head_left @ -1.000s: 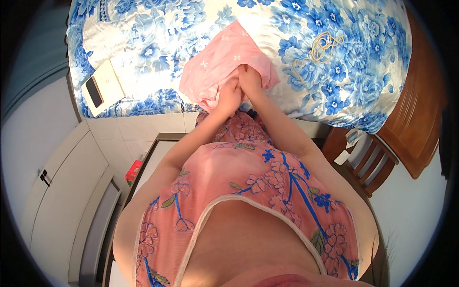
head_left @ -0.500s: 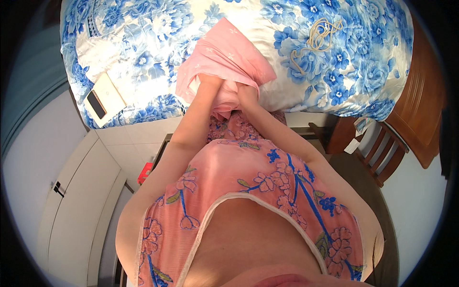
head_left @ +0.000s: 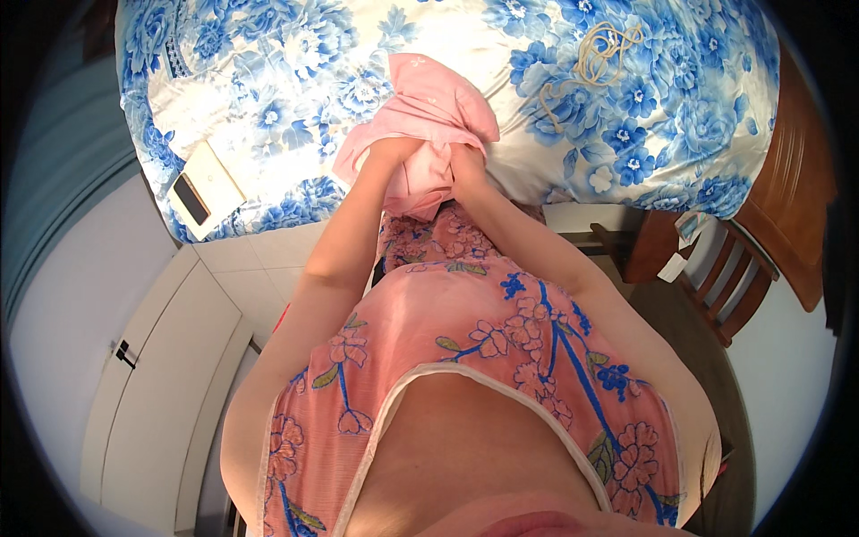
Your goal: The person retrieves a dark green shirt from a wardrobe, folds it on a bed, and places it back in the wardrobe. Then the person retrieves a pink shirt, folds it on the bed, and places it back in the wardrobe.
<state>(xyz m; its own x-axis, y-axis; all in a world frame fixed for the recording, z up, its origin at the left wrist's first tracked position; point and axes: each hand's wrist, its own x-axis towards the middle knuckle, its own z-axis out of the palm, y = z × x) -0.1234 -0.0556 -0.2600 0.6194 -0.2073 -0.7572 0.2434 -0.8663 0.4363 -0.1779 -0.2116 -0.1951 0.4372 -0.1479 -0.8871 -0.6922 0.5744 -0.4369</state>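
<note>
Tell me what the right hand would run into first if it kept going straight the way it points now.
The right hand points up the picture, away from the body, and already grips the pink cloth. Going on, it would probably press that cloth into the blue-flowered bedspread beneath it; depth is hard to judge here.

Pink cloth (head_left: 429,107); blue-and-white floral bedspread (head_left: 286,98); pink floral dress (head_left: 465,358); brown wooden chair (head_left: 729,286).

A pink cloth garment (head_left: 429,116) is held over a blue-flowered white quilt (head_left: 295,80); a white flat box (head_left: 201,190) lies left, a beige coiled cord (head_left: 599,54) right.
</note>
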